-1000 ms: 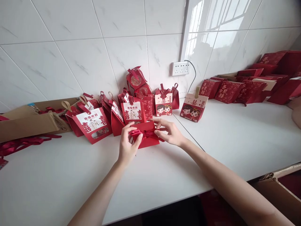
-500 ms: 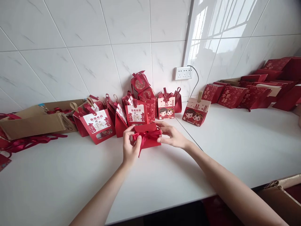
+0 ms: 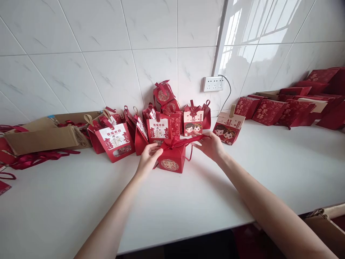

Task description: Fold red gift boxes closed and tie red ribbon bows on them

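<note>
A small red gift box (image 3: 172, 164) with a gold round emblem stands upright on the white table in front of me. Across its top runs a red satin ribbon (image 3: 183, 141), tied in the middle. My left hand (image 3: 147, 158) grips the box's left side, thumb at the near edge and fingers behind. At the right, my right hand (image 3: 212, 146) pinches the ribbon's end and holds it out to the side, above a thin red cord loop (image 3: 191, 154) on the box. Some fingertips are hidden behind ribbon and box.
Behind the box stand several red gift bags (image 3: 115, 142) and a cream-topped bag (image 3: 229, 127). Cardboard trays with ribbons (image 3: 40, 142) lie at the left. Folded red boxes (image 3: 269, 111) line the right. A socket strip (image 3: 212, 84) is on the tiled wall.
The box has been tipped upright, so its emblem face now shows. My right hand has moved right and up, drawing out the ribbon's end. The view has shifted slightly.
</note>
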Demonstrator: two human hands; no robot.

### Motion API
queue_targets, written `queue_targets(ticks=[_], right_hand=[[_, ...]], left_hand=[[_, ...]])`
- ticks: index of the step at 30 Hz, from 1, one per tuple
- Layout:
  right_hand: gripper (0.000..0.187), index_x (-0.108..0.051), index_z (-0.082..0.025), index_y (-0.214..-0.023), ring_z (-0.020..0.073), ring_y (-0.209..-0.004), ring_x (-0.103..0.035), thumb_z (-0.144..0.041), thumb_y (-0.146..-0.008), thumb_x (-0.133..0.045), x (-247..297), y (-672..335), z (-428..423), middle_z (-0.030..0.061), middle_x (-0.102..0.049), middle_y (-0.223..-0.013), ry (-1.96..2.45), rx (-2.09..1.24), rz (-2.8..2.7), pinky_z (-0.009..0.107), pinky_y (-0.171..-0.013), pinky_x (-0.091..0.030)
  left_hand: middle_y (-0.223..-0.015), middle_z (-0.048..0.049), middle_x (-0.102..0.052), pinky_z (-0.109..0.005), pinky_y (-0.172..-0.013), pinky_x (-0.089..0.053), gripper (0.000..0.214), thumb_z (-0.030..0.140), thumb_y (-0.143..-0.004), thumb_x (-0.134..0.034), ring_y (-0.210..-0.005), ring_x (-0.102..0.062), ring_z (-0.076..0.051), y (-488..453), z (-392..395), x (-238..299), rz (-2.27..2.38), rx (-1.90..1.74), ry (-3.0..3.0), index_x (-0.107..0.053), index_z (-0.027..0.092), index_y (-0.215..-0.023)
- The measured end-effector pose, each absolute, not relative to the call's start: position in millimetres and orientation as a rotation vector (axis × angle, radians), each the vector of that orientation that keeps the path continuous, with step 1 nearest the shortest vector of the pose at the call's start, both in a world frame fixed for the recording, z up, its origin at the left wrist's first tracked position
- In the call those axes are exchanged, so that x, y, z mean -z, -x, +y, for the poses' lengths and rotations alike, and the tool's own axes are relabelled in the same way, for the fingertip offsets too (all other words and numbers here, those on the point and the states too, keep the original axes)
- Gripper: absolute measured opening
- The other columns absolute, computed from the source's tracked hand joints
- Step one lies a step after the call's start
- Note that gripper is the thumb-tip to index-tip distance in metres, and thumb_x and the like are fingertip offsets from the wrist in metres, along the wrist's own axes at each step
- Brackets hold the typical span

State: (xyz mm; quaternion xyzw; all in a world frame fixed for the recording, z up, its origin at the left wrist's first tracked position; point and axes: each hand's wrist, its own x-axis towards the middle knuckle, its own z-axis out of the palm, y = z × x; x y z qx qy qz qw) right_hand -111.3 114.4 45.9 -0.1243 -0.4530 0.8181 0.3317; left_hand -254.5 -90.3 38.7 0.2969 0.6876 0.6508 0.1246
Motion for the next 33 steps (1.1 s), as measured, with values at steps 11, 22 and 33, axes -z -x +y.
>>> queue_targets(ticks=[11,22,33], right_hand=[[0.021,-0.047,-0.024,-0.058,0.0149,-0.069,-0.062,-0.030,-0.064,-0.067,-63.3,95.7,146.1,-0.0026,-0.061,-0.062,0.241,-2.034,-0.841,0.031,-0.073,-0.055],[0.021,-0.071,-0.018,-0.080,0.0225,-0.098,-0.062,-0.035,-0.074,-0.060,-177.7,113.2,60.2,0.0071,-0.071,-0.100,-0.110,-1.904,-1.519,0.038,-0.087,-0.049],[0.018,-0.068,-0.015,-0.071,0.0134,-0.069,-0.064,-0.032,-0.073,-0.063,-182.3,95.5,39.2,0.0035,-0.070,-0.076,-0.170,-1.993,-1.493,0.026,-0.067,-0.054]], left_hand=[[-0.057,0.0024,-0.054,-0.029,-0.066,-0.051,0.042,0.054,-0.055,-0.073,-0.060,-0.056,-0.013,282.0,-112.7,-66.7,1.845,-2.059,-0.691,-0.054,0.018,-0.060],[-0.085,-0.0073,-0.070,-0.030,-0.074,-0.050,0.023,0.037,-0.072,-0.067,-0.076,-0.064,-0.016,234.4,-77.5,-178.3,1.189,-2.098,-1.028,-0.068,0.014,-0.076],[-0.077,-0.0021,-0.067,-0.022,-0.059,-0.044,0.021,0.028,-0.064,-0.069,-0.061,-0.056,-0.009,210.4,-100.0,-185.4,1.319,-2.078,-1.137,-0.064,0.015,-0.080]])
